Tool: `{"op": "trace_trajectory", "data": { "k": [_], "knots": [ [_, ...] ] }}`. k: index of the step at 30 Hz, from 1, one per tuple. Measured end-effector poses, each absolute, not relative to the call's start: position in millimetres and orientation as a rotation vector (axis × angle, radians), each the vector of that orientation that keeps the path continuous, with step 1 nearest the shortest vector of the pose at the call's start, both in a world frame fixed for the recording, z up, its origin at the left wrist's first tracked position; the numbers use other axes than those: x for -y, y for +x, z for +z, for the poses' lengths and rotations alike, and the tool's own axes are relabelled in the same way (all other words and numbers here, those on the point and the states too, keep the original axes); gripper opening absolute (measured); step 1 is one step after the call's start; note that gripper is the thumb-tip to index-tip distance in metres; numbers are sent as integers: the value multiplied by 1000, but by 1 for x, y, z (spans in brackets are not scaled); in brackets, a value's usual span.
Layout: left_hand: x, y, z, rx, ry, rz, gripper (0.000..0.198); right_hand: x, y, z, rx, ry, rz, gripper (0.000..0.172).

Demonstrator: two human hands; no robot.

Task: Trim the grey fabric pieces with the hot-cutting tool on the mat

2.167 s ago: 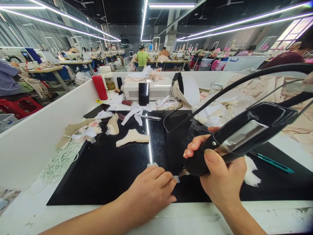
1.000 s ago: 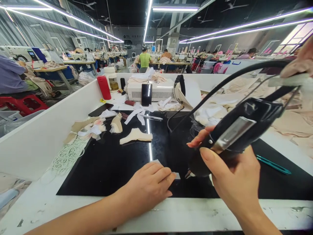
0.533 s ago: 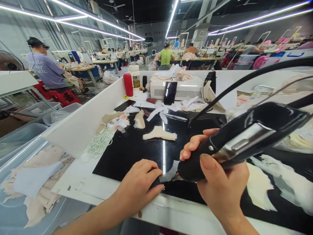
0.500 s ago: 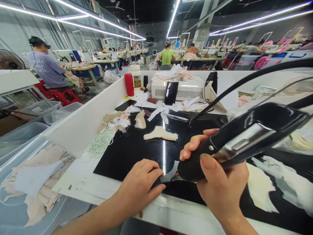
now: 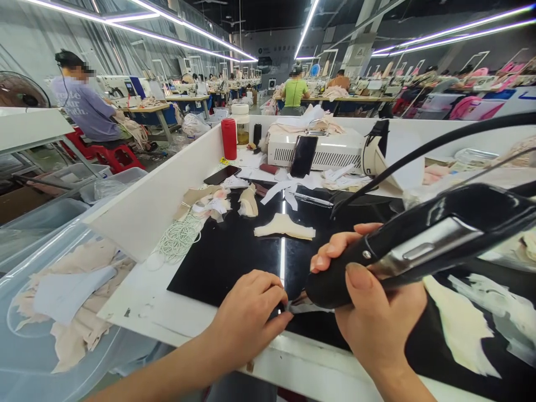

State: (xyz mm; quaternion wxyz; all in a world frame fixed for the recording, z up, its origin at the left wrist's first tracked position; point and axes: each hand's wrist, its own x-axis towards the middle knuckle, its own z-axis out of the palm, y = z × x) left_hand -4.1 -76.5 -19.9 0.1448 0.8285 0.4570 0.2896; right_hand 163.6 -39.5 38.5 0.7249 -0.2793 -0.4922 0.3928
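My right hand (image 5: 383, 301) is wrapped round a black corded handheld tool (image 5: 419, 240) with a silver metal lever along its side. The tool's nose points down to the left, its thin tip close to my left fingers. My left hand (image 5: 253, 307) is closed at the front of the black board (image 5: 226, 262), fingertips pinched on the end of a thin greyish strip (image 5: 312, 307) that runs under the tool's nose. The pinched end is mostly hidden by my fingers. Beyond both hands lies a cream shaped foam piece (image 5: 285, 226).
Fabric scraps (image 5: 205, 204) and pale green cord (image 5: 178, 240) lie left; a phone (image 5: 304, 156), red bottle (image 5: 229, 139) and white vented machine (image 5: 330, 148) stand behind. A bin of fabric (image 5: 75, 296) is at left, cream pieces (image 5: 460, 326) at right. A seated person (image 5: 86, 106) works further off.
The greyish strip, raised beside the tool's nose before, now lies lower and flatter. My left fingertips have moved slightly right. The view has shifted a little to the left.
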Motion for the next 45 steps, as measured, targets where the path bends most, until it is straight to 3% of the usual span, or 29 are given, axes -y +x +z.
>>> {"op": "trace_trajectory", "data": {
  "k": [10, 31, 39, 45],
  "knots": [
    [84, -16, -20, -1248, 2532, 890, 11, 44, 162, 36, 1091, -590, 868, 39],
    [90, -21, -22, -1157, 2799, 993, 18, 43, 156, 36, 1126, -595, 858, 28],
    [88, -20, -20, -1134, 2721, 1091, 19, 48, 162, 40, 1081, -593, 915, 35],
    [86, -19, -16, -1158, 2716, 1067, 21, 51, 161, 36, 1101, -576, 904, 30]
  ]
}}
